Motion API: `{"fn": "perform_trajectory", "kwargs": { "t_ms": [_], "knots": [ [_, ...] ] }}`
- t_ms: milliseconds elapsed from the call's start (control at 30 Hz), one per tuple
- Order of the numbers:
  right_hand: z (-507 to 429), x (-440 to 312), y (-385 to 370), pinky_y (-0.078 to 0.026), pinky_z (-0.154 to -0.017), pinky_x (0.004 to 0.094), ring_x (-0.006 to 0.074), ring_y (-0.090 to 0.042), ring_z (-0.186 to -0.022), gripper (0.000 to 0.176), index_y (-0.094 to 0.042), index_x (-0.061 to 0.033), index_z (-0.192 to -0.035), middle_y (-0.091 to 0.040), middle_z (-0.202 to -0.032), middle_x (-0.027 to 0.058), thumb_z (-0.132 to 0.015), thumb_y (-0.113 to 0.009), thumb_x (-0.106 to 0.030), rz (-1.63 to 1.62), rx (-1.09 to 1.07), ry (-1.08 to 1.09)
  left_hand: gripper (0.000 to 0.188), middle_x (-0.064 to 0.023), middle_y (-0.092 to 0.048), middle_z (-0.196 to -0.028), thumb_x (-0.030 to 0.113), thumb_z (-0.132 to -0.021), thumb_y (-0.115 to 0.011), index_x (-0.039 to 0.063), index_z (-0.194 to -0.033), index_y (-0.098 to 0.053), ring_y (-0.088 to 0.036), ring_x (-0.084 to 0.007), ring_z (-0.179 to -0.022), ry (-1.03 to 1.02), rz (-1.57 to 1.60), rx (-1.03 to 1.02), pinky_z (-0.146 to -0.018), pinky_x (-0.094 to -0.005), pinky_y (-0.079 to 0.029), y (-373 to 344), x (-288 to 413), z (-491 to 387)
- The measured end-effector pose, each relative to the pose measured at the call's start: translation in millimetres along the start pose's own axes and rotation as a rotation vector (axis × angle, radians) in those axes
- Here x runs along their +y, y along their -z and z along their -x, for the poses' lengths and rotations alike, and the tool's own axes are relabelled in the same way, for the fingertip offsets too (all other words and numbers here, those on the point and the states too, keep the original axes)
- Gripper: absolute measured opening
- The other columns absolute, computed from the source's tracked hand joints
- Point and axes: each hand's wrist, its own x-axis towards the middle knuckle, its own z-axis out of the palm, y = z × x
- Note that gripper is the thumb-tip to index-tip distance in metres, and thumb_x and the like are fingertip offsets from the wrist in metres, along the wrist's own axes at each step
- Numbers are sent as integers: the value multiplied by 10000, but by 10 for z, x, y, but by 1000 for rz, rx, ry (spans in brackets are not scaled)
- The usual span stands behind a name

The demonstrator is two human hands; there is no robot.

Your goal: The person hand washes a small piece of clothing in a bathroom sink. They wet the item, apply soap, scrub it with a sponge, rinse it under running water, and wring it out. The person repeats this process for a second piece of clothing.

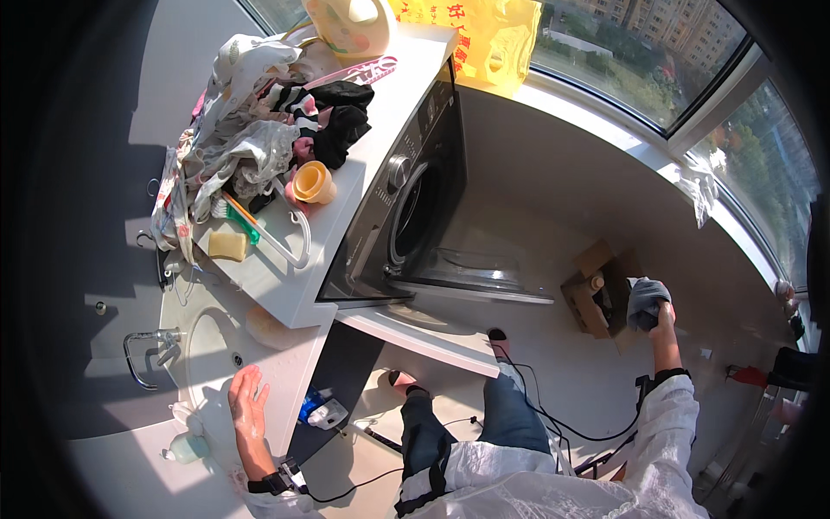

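Observation:
My right hand, held out to the right, grips a bundled grey cloth. Just beside that cloth, an open cardboard box on the floor has a capped bottle inside. My left hand is raised, palm up and holding nothing, near the front rim of a white washbasin. A chrome faucet stands behind the basin. Before me is a dark front-loading washing machine with its round glass door swung out.
The white counter bears a clothes heap, orange cups, a soap bar and a green brush. An opened cabinet door juts toward my legs. Black cables hang at my right side. A yellow bag sits by the window.

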Motion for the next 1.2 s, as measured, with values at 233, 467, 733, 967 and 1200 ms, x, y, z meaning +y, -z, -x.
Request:
{"fn": "perform_trajectory", "kwargs": {
  "t_ms": [233,467,733,967,1200],
  "knots": [
    [-557,414,-1745,-458,-938,432,318,-486,-1217,720,-471,-133,-1325,-505,-1319,153,-663,-755,-142,644,-282,-14,351,-98,-538,-1250,328,-942,-563,83,-1193,-542,-453,-236,-1220,69,63,168,-1028,-426,-340,-65,-65,751],
    [373,513,-3748,-528,-835,301,232,-637,-984,561,-342,3,-1382,-596,-1142,170,-893,-587,-116,520,-919,-33,297,-69,-548,-1224,322,-951,-550,108,-1157,-552,-481,-199,-1149,-8,87,68,-983,-384,-362,-219,276,1033],
    [739,-204,-3235,-563,-705,236,138,-660,-790,214,-581,-34,-1106,-653,-936,82,-938,-524,-153,683,-787,132,289,-74,-621,-1087,288,-957,-535,61,-1132,-574,-577,-193,-1019,-60,34,129,-898,-358,-449,-23,504,1076],
    [1227,-638,-2637,-524,-673,232,108,-631,-751,184,-598,-61,-1068,-644,-874,36,-933,-537,-170,511,-621,282,260,-59,-614,-1104,254,-952,-542,57,-1114,-593,-576,-180,-1035,-249,-27,-32,-899,-336,-450,406,1255,396],
    [2058,-503,-2069,-502,-664,209,79,-623,-736,171,-625,-95,-1034,-650,-860,5,-904,-598,-202,424,-375,514,268,-34,-607,-1101,279,-940,-557,80,-1115,-596,-565,-124,-1003,-411,-222,-209,-885,-294,-450,570,2235,-1006]
  ]
}}
